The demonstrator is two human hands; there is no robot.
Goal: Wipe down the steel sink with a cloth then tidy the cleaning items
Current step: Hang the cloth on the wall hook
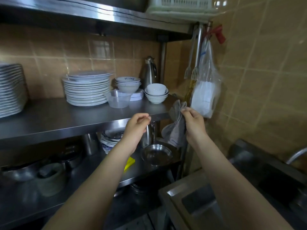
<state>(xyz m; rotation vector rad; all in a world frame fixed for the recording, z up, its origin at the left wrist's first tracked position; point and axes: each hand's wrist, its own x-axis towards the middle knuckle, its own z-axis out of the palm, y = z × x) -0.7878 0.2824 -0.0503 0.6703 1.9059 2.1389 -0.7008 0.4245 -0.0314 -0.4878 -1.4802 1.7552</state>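
Shelf rack [66, 117]: steel, several tiers, filling the left and centre. The middle tier carries crockery and its right front corner is just beside the cloth.
Sink [172, 190]: steel basin at the lower right, below the right forearm. A tap [295, 155] curves in at the far right edge.
Plate stack [86, 90]: white, on the middle tier, well apart from both hands.
Plastic bag [206, 92]: hangs on the tiled wall, just right of the cloth's upper end.
Steel bowl [157, 154]: on the lower tier, beneath the cloth's hanging end.
Cloth [174, 130]: grey and bunched, held in the air at the shelf corner. Its long axis is close to upright, with the top poking above the fingers and the tail drooping below the palm.
Right grip [194, 123]: fingers and thumb pinch the cloth, which lies on the side of this hand facing the other.
Left grip [136, 128]: fingers curled in, thumb against forefinger, nothing seen between them. It is near the cloth but not touching it.
Yellow item [130, 162]: partly hidden by the left forearm; what it is cannot be told.
Key relation: the sink lies down and to the right of the cloth, on the right arm's side, so that arm looks the readier to carry the cloth there. Whether the cloth is being fetched or stowed cannot be told.
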